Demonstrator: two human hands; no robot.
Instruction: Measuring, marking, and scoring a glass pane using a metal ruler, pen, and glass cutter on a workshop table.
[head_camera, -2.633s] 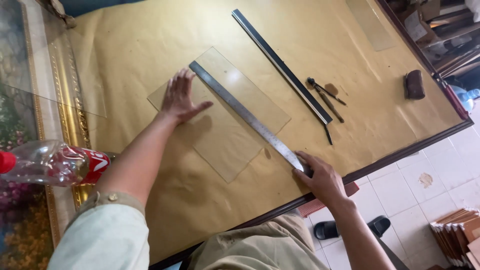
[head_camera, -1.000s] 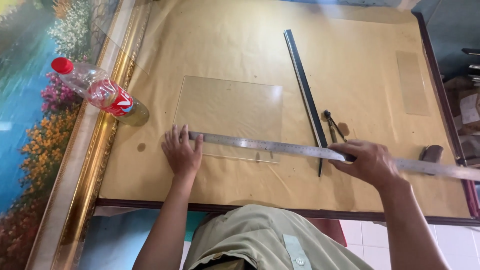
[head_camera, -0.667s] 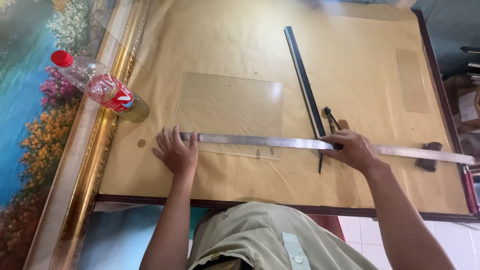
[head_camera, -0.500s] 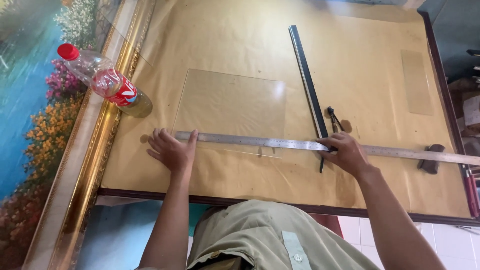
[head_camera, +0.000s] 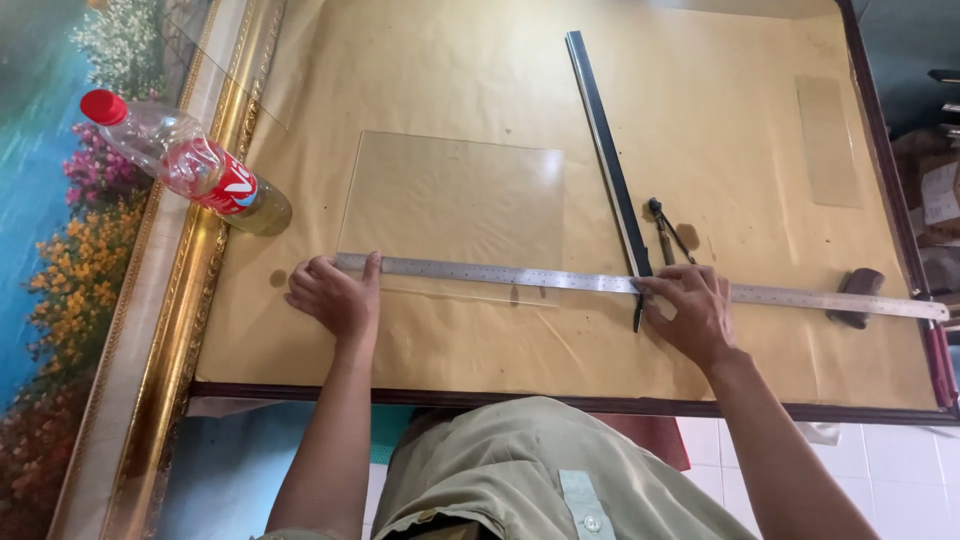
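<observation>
Long steel ruler (head_camera: 560, 280) lies across the near edge of a clear glass pane (head_camera: 455, 205) on the paper-covered desk (head_camera: 480, 340). Left hand (head_camera: 335, 297) presses its 9 o'clock end, fingers spread flat; right hand (head_camera: 692, 312) presses it flat toward 3 o'clock. A black straightedge (head_camera: 605, 150) lies at 1 o'clock, a plastic bottle (head_camera: 185, 162) at 10 o'clock.

I'm seeing a counter (head_camera: 300, 340) w/ tan paper cover, dark wood edge. White tile floor (head_camera: 900, 470) bottom right, gilt-framed painting (head_camera: 60, 300) at left. Light's even.
</observation>
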